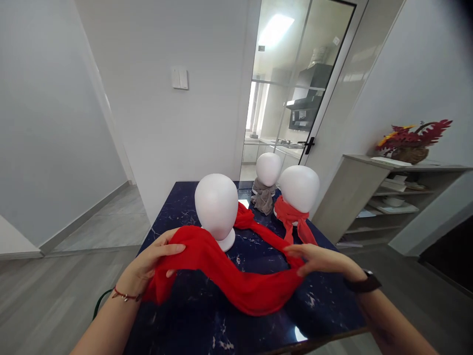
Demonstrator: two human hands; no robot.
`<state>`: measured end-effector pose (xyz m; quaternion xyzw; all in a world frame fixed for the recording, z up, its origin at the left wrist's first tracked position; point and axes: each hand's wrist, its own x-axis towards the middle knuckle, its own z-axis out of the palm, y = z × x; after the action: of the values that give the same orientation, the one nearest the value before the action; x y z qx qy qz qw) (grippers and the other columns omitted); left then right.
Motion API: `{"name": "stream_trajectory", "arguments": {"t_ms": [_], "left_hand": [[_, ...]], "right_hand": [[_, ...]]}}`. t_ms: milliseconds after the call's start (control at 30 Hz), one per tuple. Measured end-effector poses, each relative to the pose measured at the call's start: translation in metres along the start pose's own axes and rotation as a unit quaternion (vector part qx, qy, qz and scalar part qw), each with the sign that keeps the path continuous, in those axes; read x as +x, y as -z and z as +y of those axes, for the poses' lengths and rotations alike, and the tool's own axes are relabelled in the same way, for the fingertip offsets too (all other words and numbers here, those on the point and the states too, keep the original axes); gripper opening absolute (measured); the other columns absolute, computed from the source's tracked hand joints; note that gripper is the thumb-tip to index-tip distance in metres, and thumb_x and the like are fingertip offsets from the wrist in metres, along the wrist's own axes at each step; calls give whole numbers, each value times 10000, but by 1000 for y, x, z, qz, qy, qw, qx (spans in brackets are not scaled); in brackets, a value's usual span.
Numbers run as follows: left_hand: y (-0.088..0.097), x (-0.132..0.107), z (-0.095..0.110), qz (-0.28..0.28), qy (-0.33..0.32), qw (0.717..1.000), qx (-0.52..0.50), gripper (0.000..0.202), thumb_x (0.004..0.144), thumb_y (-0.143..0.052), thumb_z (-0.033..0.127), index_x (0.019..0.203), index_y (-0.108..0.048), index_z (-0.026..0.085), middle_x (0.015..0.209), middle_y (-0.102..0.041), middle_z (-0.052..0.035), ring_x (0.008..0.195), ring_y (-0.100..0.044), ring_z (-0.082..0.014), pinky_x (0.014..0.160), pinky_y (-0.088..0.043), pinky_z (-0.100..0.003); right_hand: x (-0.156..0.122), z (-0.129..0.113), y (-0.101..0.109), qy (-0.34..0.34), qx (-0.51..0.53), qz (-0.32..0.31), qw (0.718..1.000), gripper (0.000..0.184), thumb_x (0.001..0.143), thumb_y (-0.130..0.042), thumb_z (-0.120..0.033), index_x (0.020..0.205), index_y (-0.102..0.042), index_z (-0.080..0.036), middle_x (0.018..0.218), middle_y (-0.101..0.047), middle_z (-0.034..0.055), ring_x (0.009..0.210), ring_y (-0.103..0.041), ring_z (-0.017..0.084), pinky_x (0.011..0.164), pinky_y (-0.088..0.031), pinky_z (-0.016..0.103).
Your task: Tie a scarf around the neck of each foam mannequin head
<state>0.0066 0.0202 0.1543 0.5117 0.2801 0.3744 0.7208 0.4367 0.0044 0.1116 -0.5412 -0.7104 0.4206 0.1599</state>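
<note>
A long red scarf (pixel 236 281) runs round the back of the nearest white foam mannequin head (pixel 216 206) and droops in a loop over the dark blue marble table (pixel 207 325). My left hand (pixel 151 261) grips the scarf's left part, fingers curled over the cloth. My right hand (pixel 318 259) pinches the scarf's right part, near the table's right side. Two more white heads stand behind: one (pixel 299 188) wears a red scarf (pixel 293 219), the other (pixel 268 168) a grey-brown scarf (pixel 263 197).
A white wall with a light switch (pixel 180 78) rises behind the table. A glass door (pixel 295 84) opens onto a kitchen. At the right, an open shelf unit (pixel 388 197) carries a basket of red leaves (pixel 414 140). Grey floor lies to the left.
</note>
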Motion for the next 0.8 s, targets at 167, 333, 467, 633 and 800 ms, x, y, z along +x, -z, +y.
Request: {"name": "stream_trajectory", "arguments": {"t_ms": [167, 333, 467, 633, 800], "left_hand": [[-18, -3, 1, -1, -1, 1000, 21, 228, 663, -729, 238, 873, -698, 157, 594, -645, -26, 332, -452, -50, 321, -330, -142], [18, -39, 2, 151, -70, 986, 28, 229, 584, -758, 215, 808, -714, 205, 533, -630, 15, 411, -527, -101, 358, -390, -159], [59, -64, 13, 87, 43, 977, 191, 266, 658, -722, 240, 923, -720, 244, 824, -737, -14, 702, -671, -199, 620, -542, -253], [26, -29, 9, -59, 118, 884, 448, 776, 597, -787, 290, 1316, -496, 303, 1393, -483, -51, 1277, -429, -314, 1078, -298, -438], [-39, 49, -19, -246, -34, 930, 271, 989, 559, -813, 391, 1412, -336, 240, 1457, -374, -116, 1313, -373, -292, 1089, -269, -426]], "right_hand": [[48, -83, -95, 210, 112, -47, 970, 880, 620, -782, -382, 1389, -386, -220, 1358, -496, 85, 1259, -446, 248, 1088, -311, 395], [94, -70, -164, 144, 221, -421, 868, 422, 532, -826, -377, 864, -672, -168, 716, -698, -18, 700, -660, 161, 744, -518, 240], [77, -37, -132, 131, 438, -347, 819, 495, 532, -807, -497, 796, -647, -109, 503, -618, -13, 382, -555, 122, 426, -471, 208], [43, -60, -72, 171, 494, -258, 812, 402, 784, -631, -472, 836, -624, -73, 426, -578, 4, 335, -546, 123, 463, -503, 225], [53, -109, -51, 122, 426, -348, 826, 411, 793, -632, -434, 997, -550, -86, 584, -669, 47, 316, -525, 88, 351, -431, 152]]}}
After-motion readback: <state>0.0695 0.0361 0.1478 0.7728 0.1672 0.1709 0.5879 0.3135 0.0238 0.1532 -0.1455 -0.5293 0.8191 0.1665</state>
